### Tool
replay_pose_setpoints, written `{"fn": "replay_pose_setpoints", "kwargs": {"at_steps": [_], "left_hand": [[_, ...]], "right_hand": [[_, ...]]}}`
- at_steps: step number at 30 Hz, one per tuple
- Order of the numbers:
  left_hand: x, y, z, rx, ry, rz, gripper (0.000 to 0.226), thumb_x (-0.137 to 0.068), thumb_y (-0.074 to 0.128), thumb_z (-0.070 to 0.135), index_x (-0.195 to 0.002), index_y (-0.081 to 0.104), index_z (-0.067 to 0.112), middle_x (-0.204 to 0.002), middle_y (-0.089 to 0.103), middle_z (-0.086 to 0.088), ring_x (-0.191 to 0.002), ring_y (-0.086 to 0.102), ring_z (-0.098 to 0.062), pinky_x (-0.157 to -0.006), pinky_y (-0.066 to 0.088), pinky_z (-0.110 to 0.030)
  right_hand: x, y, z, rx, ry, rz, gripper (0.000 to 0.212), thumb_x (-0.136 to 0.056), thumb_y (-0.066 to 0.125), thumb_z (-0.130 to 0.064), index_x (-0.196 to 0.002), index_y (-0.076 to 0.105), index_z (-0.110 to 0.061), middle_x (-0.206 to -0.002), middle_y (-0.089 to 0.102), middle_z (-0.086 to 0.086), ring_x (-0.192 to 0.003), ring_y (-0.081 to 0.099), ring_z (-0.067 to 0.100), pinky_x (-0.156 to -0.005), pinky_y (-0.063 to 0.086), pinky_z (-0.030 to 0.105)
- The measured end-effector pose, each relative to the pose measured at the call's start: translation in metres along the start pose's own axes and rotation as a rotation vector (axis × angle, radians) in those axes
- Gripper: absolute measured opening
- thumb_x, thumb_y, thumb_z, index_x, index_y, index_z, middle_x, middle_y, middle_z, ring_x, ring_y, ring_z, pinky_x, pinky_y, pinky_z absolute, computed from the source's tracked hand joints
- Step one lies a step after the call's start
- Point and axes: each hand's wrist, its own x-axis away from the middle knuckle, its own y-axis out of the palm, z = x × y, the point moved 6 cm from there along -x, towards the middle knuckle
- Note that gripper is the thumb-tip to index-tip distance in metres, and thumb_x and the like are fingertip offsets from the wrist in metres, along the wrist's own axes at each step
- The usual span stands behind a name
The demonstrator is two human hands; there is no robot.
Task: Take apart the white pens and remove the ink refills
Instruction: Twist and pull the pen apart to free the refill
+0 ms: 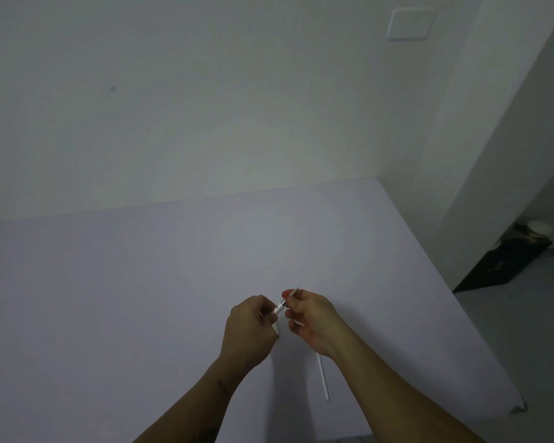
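Tabletop (141, 298): pale lilac surface, set against white walls.
Left hand (248, 330): closed around the white pen (277, 310) body, held above the tabletop.
Right hand (311, 318): fingertips pinch the pen's tip end.
White tube (322, 377): lies flat on the tabletop, just under the right wrist.

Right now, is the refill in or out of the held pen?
Partly out. The refill spans the gap from the white barrel in the left hand to the right hand, which pinches it.
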Motion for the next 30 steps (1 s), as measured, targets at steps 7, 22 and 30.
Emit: {"fn": "replay_pose_setpoints", "kwargs": {"at_steps": [7, 22, 30], "left_hand": [[-0.0025, -0.0005, -0.0006, 0.021, -0.012, 0.000, 0.012, -0.086, 0.062, 0.005, -0.085, 0.068, 0.015, -0.078, 0.068, 0.001, -0.073, 0.063, -0.015, -0.074, 0.059, -0.040], [-0.0018, 0.0008, -0.0057, 0.024, -0.014, 0.001, 0.010, -0.084, 0.065, 0.007, -0.083, 0.068, 0.016, -0.077, 0.067, 0.003, -0.070, 0.062, -0.014, -0.066, 0.056, -0.032], [-0.0023, 0.0015, -0.0085, 0.015, -0.037, 0.007, 0.007, -0.083, 0.069, 0.015, -0.081, 0.065, 0.020, -0.076, 0.065, 0.004, -0.068, 0.060, -0.012, -0.067, 0.056, -0.030]], "right_hand": [[0.0017, 0.0007, -0.0037, -0.002, 0.016, -0.030, 0.017, -0.092, 0.063, -0.009, -0.106, 0.072, -0.015, -0.096, 0.065, 0.007, -0.086, 0.057, 0.022, -0.069, 0.048, 0.032], [0.0026, 0.0004, -0.0013, 0.021, 0.014, 0.000, 0.012, -0.094, 0.061, -0.011, -0.100, 0.072, -0.013, -0.103, 0.065, 0.010, -0.091, 0.058, 0.024, -0.074, 0.049, 0.035], [0.0064, 0.0014, 0.0002, 0.000, 0.024, -0.041, 0.016, -0.092, 0.063, -0.011, -0.106, 0.070, -0.014, -0.100, 0.065, 0.009, -0.089, 0.058, 0.025, -0.071, 0.048, 0.034]]}}
